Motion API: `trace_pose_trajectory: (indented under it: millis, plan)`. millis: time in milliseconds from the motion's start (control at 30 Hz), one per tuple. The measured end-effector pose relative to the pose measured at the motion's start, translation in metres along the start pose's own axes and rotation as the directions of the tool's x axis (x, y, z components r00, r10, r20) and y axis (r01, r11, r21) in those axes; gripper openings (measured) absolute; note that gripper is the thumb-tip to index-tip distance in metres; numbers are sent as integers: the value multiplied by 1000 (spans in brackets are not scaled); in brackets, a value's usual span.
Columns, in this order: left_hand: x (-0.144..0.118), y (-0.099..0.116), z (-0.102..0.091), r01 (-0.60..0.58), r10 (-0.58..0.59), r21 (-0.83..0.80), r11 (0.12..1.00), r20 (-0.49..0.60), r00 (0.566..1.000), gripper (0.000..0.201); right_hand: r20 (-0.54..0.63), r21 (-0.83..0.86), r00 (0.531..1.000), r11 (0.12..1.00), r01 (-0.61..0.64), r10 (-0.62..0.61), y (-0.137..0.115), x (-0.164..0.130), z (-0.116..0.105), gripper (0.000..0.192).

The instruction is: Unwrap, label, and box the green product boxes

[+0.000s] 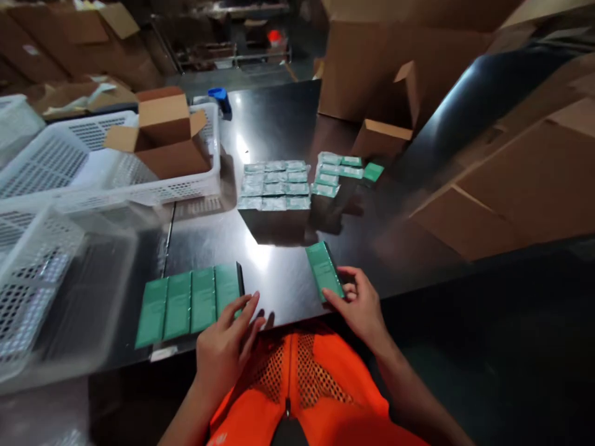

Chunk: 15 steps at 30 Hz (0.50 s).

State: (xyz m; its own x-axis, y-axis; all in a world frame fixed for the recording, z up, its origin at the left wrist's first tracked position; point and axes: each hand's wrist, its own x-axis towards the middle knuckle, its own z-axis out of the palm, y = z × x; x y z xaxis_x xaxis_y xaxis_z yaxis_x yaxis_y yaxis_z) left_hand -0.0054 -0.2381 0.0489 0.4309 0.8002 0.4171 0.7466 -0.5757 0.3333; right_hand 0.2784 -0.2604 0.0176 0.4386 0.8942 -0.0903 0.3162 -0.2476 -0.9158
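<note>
Four green boxes (190, 303) lie side by side in a row at the near edge of the black table (279, 124), so that much of the lining-up looks done. A fifth box (324, 271) lies apart to the right, turned at an angle, not yet joined to the row. Farther back, a batch of pale sachets (275, 184) is laid out in a neat grid, and a smaller, looser group of sachets (335, 173) lies just beside it, with one green piece at its right end; these seem sorted only in part.

The left hand (227, 347) is open, its fingers spread and flat, the fingertips touching the near right corner of the row's last box. It grips nothing.

The right hand (360, 306) is loosely curled around the near end of the single box, thumb and fingers on its edges; the box rests on the table, so this is a light hold rather than a lift.

To the left stand white baskets (69, 155), one holding an open carton (162, 133). More cartons (511, 179) crowd the right side. An orange vest (302, 384) shows below.
</note>
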Motion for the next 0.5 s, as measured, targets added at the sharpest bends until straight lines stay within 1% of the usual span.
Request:
trace_pose_trajectory:
  millis: [67,133,200,267,367,433,500]
  plan:
    - [2,4,-1,2,-5,102,995,34,999,44,120,-145,988,983,111,-94,-11,-14,19,61]
    - [2,6,-2,20,-42,218,976,93,995,52,261,-244,951,942,230,-165,-24,-19,36,61]
    - [0,5,-2,50,-97,317,947,134,986,59,360,-281,910,907,313,-203,-35,-19,53,57]
    - [-4,1,-2,83,-148,364,928,156,976,62,402,-288,884,883,370,-239,-43,-18,71,54]
    - [-8,-7,0,112,-187,351,930,188,964,61,429,-280,855,857,433,-292,-49,-18,95,49]
    - [-11,-12,2,124,-192,327,937,185,964,58,433,-273,845,848,454,-313,-49,-19,107,49]
    - [-12,-16,4,134,-192,319,938,155,969,55,419,-271,848,847,458,-325,-48,-21,114,51]
